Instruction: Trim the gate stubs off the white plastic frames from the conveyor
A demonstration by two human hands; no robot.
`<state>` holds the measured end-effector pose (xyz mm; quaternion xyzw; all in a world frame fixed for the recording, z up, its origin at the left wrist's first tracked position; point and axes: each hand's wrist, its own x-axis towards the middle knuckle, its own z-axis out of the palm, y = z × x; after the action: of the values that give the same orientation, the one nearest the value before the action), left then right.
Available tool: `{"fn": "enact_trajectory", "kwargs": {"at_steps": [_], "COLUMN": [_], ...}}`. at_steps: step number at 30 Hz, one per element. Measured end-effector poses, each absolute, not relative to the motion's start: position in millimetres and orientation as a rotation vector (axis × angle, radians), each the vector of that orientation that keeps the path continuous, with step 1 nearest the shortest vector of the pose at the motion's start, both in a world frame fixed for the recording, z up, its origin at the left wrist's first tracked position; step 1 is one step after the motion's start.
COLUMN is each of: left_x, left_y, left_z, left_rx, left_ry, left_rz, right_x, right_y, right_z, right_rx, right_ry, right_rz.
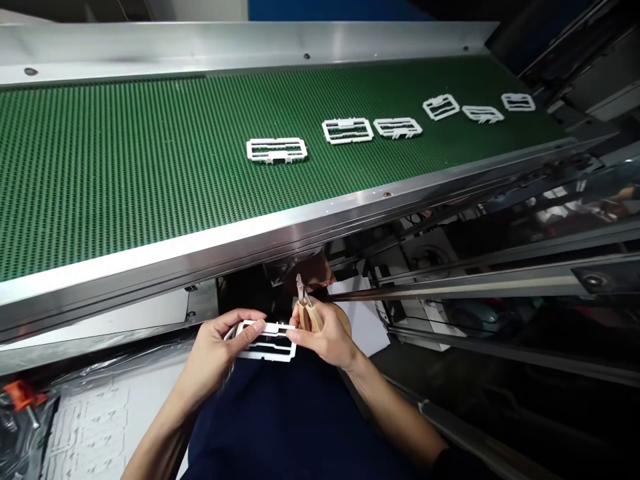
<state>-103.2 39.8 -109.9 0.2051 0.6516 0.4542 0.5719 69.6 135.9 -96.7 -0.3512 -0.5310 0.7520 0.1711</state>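
Observation:
Close to my body, my left hand (220, 347) is closed on the left end of a white plastic frame (280, 357), thumb on top. The frame is a flat rectangle with inner bars and a raised clip on its far edge. My right hand (327, 337) is closed round a pair of nippers (306, 310) with tan handles, their jaws pointing away from me. The thumb of that hand also rests on the frame's right end. Part of the frame is hidden under my fingers.
Beyond my hands runs a green conveyor belt (125, 173) with metal side rails (300, 223). Several similar white frames (277, 151) lie on it, most toward the right. Metal bars (475, 283) stretch along my right. An orange-handled tool (25, 395) and printed sheets (90, 427) lie lower left.

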Motion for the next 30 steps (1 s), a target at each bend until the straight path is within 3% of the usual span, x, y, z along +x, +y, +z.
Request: {"fn": "enact_trajectory", "kwargs": {"at_steps": [5, 18, 26, 30], "left_x": [-112.3, -110.6, -114.5, -115.2], "left_y": [26.2, 26.0, 23.9, 24.5], "left_z": [-111.9, -104.1, -105.3, -102.2], "left_rx": [0.421, 0.464, 0.890, 1.066], "left_ry": [1.519, 1.554, 1.735, 1.537], "left_rz": [1.173, 1.127, 1.111, 1.059], "right_x": [70.3, 73.7, 76.3, 73.9], "right_y": [135.9, 137.5, 136.3, 121.2], "right_z": [-99.4, -107.5, -118.7, -134.1], "right_rx": [-1.082, -1.051, -1.080, -1.091], "right_ry": [-1.587, -1.632, -1.611, -1.648], "right_rz": [1.955, 1.984, 2.090, 2.253]}}
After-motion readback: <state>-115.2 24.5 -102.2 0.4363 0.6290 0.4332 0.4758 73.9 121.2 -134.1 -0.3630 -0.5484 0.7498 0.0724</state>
